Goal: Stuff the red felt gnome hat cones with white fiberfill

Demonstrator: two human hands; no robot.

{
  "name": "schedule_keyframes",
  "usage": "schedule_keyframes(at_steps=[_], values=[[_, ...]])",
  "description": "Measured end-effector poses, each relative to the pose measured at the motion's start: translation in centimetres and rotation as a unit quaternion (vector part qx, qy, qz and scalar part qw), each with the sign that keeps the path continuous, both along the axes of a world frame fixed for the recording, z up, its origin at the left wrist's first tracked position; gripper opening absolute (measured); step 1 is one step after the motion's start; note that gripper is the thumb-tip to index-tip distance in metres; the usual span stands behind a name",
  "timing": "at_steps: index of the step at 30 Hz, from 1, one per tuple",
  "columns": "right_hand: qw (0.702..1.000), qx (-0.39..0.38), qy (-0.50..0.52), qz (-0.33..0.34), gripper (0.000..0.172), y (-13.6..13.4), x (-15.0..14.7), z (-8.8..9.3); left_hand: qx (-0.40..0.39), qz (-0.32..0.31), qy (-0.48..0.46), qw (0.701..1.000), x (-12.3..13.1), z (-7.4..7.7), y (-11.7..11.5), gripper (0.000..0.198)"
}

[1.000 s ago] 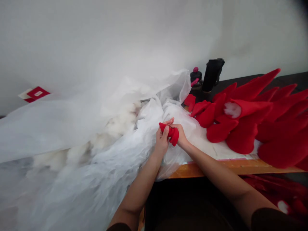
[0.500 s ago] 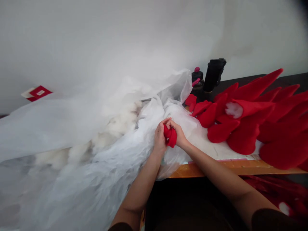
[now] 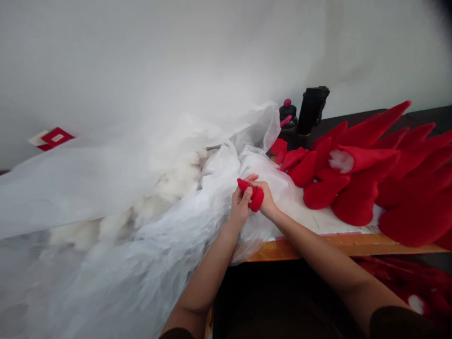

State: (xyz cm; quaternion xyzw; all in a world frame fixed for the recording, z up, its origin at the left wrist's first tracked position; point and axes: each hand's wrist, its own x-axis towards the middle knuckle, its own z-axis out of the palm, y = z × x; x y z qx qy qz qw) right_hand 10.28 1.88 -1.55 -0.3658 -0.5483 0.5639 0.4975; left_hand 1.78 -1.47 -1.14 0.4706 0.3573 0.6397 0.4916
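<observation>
- Head view: the left hand and right hand together grip a red piece, above the bench near its front edge.
- The step looks like fingering the red piece, perhaps into shape; this seems to call for a light, steady pinch.
- The red piece: soft-looking cloth, one end pointed.
- Toward the bench's right end: felt-like cones.
- Left: filmy white plastic, fluffy fill between its folds.

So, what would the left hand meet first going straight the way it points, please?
Holding the red fabric piece, the left hand would likely meet the crumpled white plastic sheeting first; depth is unclear.
</observation>
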Motion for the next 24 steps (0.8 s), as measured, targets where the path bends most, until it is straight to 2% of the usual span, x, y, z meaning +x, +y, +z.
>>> schedule_keyframes(at_steps=[4,9,15,17,21,22,24], values=[[0.999,0.007,0.033,-0.026,0.02,0.0,0.0,0.2,-0.032,0.001,-0.018,0.999,0.0,0.1,-0.1,0.054],[0.998,0.037,0.042,0.017,0.019,-0.1,0.4,1.3,-0.039,0.064,-0.077,0.994,-0.6,0.0,0.4,0.048],[0.999,0.032,0.036,0.022,0.016,-0.1,0.5,0.7,-0.001,0.15,0.041,0.988,-1.8,-0.1,0.9,0.029],[0.998,0.052,0.028,0.021,0.014,-0.2,0.3,0.6,-0.001,0.177,0.045,0.983,-1.9,-0.1,1.1,0.029],[0.995,0.089,0.046,-0.006,0.032,0.0,0.2,0.6,-0.046,0.228,-0.069,0.97,-2.2,0.0,1.6,0.035],[0.994,0.098,0.047,-0.024,0.03,0.1,0.3,0.6,-0.057,0.237,-0.103,0.964,-2.3,0.1,1.7,0.037],[0.99,0.123,0.038,-0.063,0.015,0.1,0.5,0.8,-0.071,0.244,-0.151,0.955,-2.4,0.3,1.8,0.041]])
